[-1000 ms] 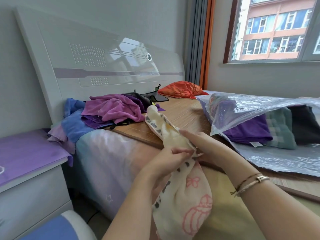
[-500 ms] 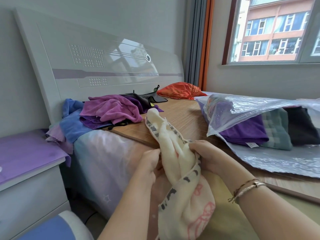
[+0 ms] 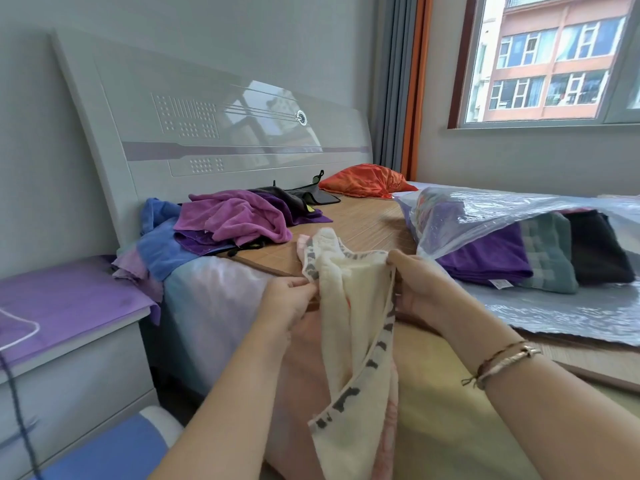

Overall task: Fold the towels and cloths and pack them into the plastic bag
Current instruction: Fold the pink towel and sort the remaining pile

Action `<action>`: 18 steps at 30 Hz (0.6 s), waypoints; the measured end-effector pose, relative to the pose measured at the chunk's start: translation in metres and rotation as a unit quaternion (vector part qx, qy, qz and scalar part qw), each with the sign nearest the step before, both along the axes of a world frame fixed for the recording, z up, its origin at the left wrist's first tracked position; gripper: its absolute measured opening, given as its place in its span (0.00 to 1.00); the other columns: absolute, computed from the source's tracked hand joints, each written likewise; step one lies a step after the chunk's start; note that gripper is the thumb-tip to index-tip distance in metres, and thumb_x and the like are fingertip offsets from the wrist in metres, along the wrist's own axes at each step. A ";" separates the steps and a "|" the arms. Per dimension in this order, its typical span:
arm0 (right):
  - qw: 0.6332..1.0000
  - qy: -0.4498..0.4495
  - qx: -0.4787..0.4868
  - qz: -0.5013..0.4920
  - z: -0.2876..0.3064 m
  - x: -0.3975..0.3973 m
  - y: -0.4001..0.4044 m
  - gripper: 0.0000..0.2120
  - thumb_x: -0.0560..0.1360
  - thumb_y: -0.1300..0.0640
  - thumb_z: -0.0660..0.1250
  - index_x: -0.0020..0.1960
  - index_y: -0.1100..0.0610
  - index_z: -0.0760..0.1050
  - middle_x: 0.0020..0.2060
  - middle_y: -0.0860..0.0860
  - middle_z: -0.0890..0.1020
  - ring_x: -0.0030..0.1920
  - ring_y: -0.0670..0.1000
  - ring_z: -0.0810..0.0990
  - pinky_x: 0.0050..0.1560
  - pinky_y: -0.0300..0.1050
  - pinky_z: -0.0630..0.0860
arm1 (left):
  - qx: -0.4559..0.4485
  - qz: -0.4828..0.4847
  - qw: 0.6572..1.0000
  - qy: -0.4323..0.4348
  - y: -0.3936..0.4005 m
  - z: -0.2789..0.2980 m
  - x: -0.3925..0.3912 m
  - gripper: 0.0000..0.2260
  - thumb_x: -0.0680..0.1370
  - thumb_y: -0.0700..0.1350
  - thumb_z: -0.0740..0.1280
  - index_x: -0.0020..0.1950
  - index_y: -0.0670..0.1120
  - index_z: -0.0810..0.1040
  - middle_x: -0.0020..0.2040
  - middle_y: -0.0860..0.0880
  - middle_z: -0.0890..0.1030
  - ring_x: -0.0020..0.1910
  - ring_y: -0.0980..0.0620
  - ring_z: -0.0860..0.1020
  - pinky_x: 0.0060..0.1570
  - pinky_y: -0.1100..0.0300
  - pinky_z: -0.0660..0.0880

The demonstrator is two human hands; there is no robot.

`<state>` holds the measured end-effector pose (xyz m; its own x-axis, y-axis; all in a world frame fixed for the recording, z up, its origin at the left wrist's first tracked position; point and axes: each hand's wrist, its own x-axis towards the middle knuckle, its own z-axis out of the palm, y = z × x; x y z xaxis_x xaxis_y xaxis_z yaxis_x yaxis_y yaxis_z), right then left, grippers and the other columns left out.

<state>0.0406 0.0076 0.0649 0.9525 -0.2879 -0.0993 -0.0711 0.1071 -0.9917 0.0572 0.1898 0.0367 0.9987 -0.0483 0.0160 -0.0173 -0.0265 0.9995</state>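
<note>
Cream cloth (image 3: pixel 349 306) hangs btwn both grips.

Hands with a cloth before the bed, bag at 2 o'clock, loose pile at 10 o'clock.

The left hand (image 3: pixel 289 299) and right hand (image 3: pixel 420 289) pinch opposite edges of the cloth (image 3: pixel 349 306), which hangs between them. On the bed (image 3: pixel 363 223), the plastic bag (image 3: pixel 485 220) holds folded towels (image 3: pixel 540 261); the unfolded pile (image 3: pixel 228 223) lies before the headboard (image 3: pixel 207 133). A nightstand (image 3: pixel 69 334) stands at 9 o'clock.
</note>
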 end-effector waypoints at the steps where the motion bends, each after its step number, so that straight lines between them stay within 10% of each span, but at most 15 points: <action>1: 1.000 -0.019 0.006 -0.002 0.007 -0.006 -0.002 0.05 0.79 0.58 0.60 0.50 0.59 0.73 0.41 0.55 0.74 0.38 0.52 0.73 0.36 0.47 0.72 | 0.032 0.021 0.999 -0.034 0.007 0.004 0.001 0.11 0.78 0.45 0.69 0.39 0.40 0.82 0.34 0.46 0.81 0.31 0.53 0.79 0.36 0.64 0.78; 4: 0.995 -0.103 0.007 -0.001 0.036 -0.029 -0.013 0.09 0.81 0.56 0.60 0.53 0.61 0.75 0.47 0.57 0.76 0.42 0.53 0.75 0.40 0.47 0.73 | 0.095 0.092 0.987 -0.095 0.036 0.023 0.002 0.18 0.80 0.51 0.64 0.43 0.36 0.78 0.37 0.43 0.78 0.37 0.49 0.75 0.44 0.51 0.76; 18: 0.933 -0.310 -0.073 -0.165 0.174 -0.174 -0.089 0.05 0.77 0.55 0.68 0.47 0.56 0.80 0.37 0.50 0.79 0.35 0.49 0.78 0.35 0.39 0.78 | -0.140 0.039 0.978 -0.151 0.062 0.190 -0.057 0.11 0.74 0.42 0.73 0.36 0.43 0.74 0.26 0.48 0.78 0.22 0.53 0.76 0.22 0.65 0.74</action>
